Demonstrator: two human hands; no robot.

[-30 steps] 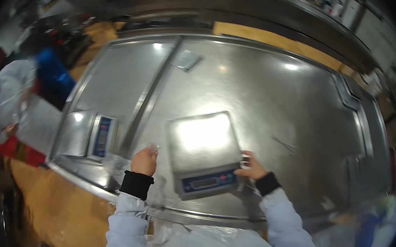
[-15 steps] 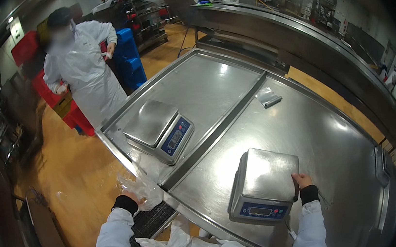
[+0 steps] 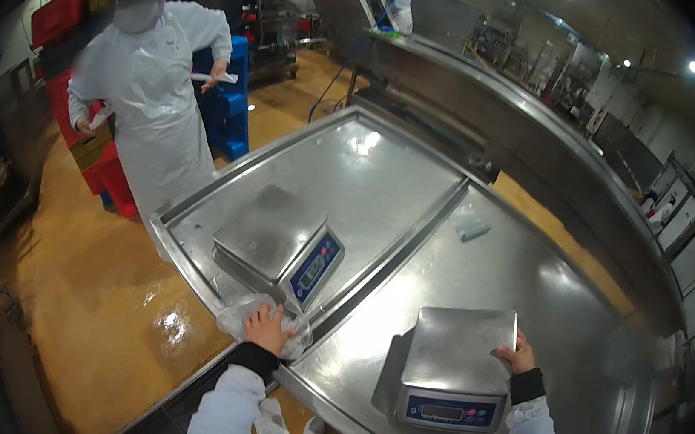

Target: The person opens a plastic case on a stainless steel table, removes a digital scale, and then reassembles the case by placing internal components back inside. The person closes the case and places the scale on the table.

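Note:
My left hand (image 3: 269, 329) rests on a crumpled clear plastic bag (image 3: 243, 316) at the near left corner of a steel table (image 3: 413, 192). Just beyond the bag sits a steel platform scale (image 3: 278, 244) with a blue display panel. My right hand (image 3: 516, 355) grips the right rear edge of a second steel scale (image 3: 454, 366), which stands close to me on the adjoining steel table (image 3: 542, 272). Both sleeves are white with black cuffs.
A person in a white coat and apron (image 3: 146, 86) stands at the far left of the table, holding papers. Blue crates (image 3: 230, 102) and red crates (image 3: 102, 168) are stacked behind. A small flat packet (image 3: 471, 229) lies mid-table. The orange floor (image 3: 73, 291) looks wet.
The view has swung left, bringing the person and the far scale closer into sight. My left hand has settled on the plastic bag. My right hand stays on the near scale.

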